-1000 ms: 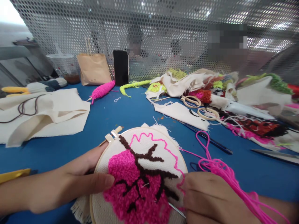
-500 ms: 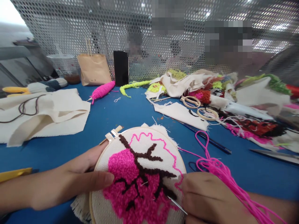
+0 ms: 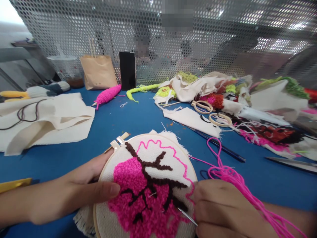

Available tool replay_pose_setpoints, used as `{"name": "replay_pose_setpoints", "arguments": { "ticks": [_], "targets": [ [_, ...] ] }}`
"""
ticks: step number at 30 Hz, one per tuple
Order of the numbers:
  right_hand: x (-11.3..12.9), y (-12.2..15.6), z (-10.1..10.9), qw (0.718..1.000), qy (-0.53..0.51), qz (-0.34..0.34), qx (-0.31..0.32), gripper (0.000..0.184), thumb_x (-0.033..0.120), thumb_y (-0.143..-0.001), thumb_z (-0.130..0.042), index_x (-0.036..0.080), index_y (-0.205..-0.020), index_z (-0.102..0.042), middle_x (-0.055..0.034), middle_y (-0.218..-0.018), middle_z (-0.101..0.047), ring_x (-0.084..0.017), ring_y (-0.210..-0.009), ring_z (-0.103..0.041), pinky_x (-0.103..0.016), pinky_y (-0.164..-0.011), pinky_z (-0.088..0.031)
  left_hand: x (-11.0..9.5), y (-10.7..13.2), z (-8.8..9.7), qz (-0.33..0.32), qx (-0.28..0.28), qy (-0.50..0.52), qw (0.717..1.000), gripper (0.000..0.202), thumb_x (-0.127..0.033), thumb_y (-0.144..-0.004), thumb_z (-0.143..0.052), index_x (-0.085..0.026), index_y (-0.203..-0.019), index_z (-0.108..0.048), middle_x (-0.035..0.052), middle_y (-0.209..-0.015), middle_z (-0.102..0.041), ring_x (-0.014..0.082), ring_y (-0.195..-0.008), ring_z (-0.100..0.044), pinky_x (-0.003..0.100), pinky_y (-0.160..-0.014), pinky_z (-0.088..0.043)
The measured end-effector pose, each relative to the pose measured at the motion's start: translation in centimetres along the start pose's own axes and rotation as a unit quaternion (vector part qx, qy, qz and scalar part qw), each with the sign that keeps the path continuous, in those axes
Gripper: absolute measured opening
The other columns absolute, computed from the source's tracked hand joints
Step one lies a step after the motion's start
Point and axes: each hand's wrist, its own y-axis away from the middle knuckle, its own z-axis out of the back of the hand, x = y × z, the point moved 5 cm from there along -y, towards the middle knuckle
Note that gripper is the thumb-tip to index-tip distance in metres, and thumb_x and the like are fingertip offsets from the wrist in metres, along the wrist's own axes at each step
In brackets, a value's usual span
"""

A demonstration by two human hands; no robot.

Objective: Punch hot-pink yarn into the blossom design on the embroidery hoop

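Observation:
A round wooden embroidery hoop (image 3: 109, 163) lies near me on the blue table (image 3: 138, 115), its cream cloth partly filled with pink loops and brown branching lines. My left hand (image 3: 81, 188) grips the hoop's left rim, thumb pressed on the cloth. My right hand (image 3: 223, 211) is closed around a punch needle (image 3: 187, 216), whose metal tip meets the pink loops at the lower right. Loose pink yarn (image 3: 235, 185) trails over the back of my right hand and onto the table.
Cream cloth (image 3: 49, 122) lies at the left and a pink yarn skein (image 3: 107, 95) behind it. A brown paper bag (image 3: 98, 72) and a black phone (image 3: 127, 70) stand by the mesh wall. Fabric scraps, spare hoops (image 3: 210, 112) and a dark rod (image 3: 223, 150) crowd the right.
The needle tip has shifted slightly up and left across the pink loops. The hoop and my left hand have barely moved.

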Motion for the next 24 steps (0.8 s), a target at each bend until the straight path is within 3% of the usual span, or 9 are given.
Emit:
{"name": "replay_pose_setpoints", "arguments": {
  "ticks": [5,10,13,16,18,20,22,24],
  "targets": [
    [-0.6,-1.0,-0.1,0.993,-0.035,-0.062,-0.091,0.036,0.021,-0.100,-0.026,0.022,-0.074,-0.051,0.0027,-0.052,-0.051,-0.013,-0.046,-0.049,-0.029,-0.048,-0.040,0.0,-0.2,0.6,-0.019,-0.032,-0.064,0.997,0.077,-0.036,-0.085,-0.057,-0.040,-0.146,-0.011,-0.0013,-0.131,-0.057,0.0265,-0.120,-0.054,0.037,-0.093,-0.053],
    [-0.9,-0.4,-0.5,0.987,-0.085,-0.139,-0.001,0.036,0.028,-0.100,-0.022,0.023,-0.072,-0.044,0.0016,-0.054,-0.045,-0.016,-0.052,-0.045,-0.031,-0.052,-0.035,0.2,-0.2,1.0,-0.025,-0.042,-0.098,0.994,0.071,-0.037,-0.084,-0.057,-0.039,-0.145,-0.020,-0.0005,-0.124,-0.062,0.0265,-0.114,-0.058,0.037,-0.089,-0.055],
    [-1.1,0.0,-0.2,0.983,-0.093,-0.155,0.020,0.036,0.033,-0.100,-0.022,0.022,-0.071,-0.041,0.0000,-0.057,-0.047,-0.017,-0.056,-0.047,-0.033,-0.056,-0.037,0.2,-0.1,1.2,-0.044,-0.087,-0.172,0.980,0.065,-0.034,-0.083,-0.057,-0.038,-0.142,-0.029,-0.0017,-0.125,-0.061,0.0247,-0.108,-0.060,0.034,-0.087,-0.055],
    [-1.6,-0.4,-0.1,0.981,-0.119,-0.148,0.042,0.032,0.034,-0.098,-0.027,0.022,-0.070,-0.039,0.0004,-0.057,-0.042,-0.017,-0.053,-0.044,-0.031,-0.052,-0.035,-0.6,0.0,0.9,-0.085,-0.150,-0.258,0.951,0.048,-0.037,-0.085,-0.053,-0.031,-0.132,-0.047,0.0003,-0.117,-0.064,0.0233,-0.098,-0.063,0.030,-0.078,-0.056],
    [-1.9,-1.0,0.0,0.977,-0.162,-0.133,0.046,0.028,0.030,-0.095,-0.032,0.022,-0.069,-0.037,0.0023,-0.056,-0.039,-0.014,-0.049,-0.041,-0.029,-0.048,-0.032,-1.4,-0.1,0.8,-0.098,-0.203,-0.335,0.915,0.034,-0.037,-0.089,-0.046,-0.023,-0.116,-0.059,0.0015,-0.104,-0.067,0.0202,-0.088,-0.065,0.025,-0.070,-0.055],
    [-2.3,-1.5,0.1,0.969,-0.212,-0.125,0.034,0.025,0.024,-0.091,-0.035,0.022,-0.066,-0.034,0.0036,-0.054,-0.036,-0.012,-0.047,-0.039,-0.027,-0.047,-0.030,-2.1,-0.1,0.8,-0.102,-0.247,-0.460,0.847,0.034,-0.034,-0.093,-0.034,-0.018,-0.086,-0.063,-0.0008,-0.075,-0.065,0.0131,-0.066,-0.062,0.018,-0.055,-0.049],
    [-2.6,-1.9,0.1,0.962,-0.243,-0.126,0.019,0.023,0.020,-0.086,-0.036,0.022,-0.063,-0.032,0.0041,-0.053,-0.036,-0.011,-0.046,-0.036,-0.025,-0.047,-0.027,-2.9,-0.1,1.3,-0.109,-0.274,-0.582,0.758,0.044,-0.031,-0.094,-0.029,-0.018,-0.059,-0.051,-0.0045,-0.051,-0.048,0.0087,-0.045,-0.046,0.017,-0.041,-0.035],
    [-2.9,-2.1,-0.1,0.962,-0.241,-0.132,0.014,0.021,0.020,-0.082,-0.037,0.021,-0.061,-0.032,0.0043,-0.051,-0.036,-0.010,-0.045,-0.034,-0.025,-0.046,-0.026,-3.8,-0.1,2.0,-0.127,-0.301,-0.643,0.693,0.042,-0.033,-0.090,-0.038,-0.018,-0.051,-0.045,-0.0046,-0.047,-0.039,0.0094,-0.042,-0.036,0.022,-0.042,-0.023]
  ]
}}
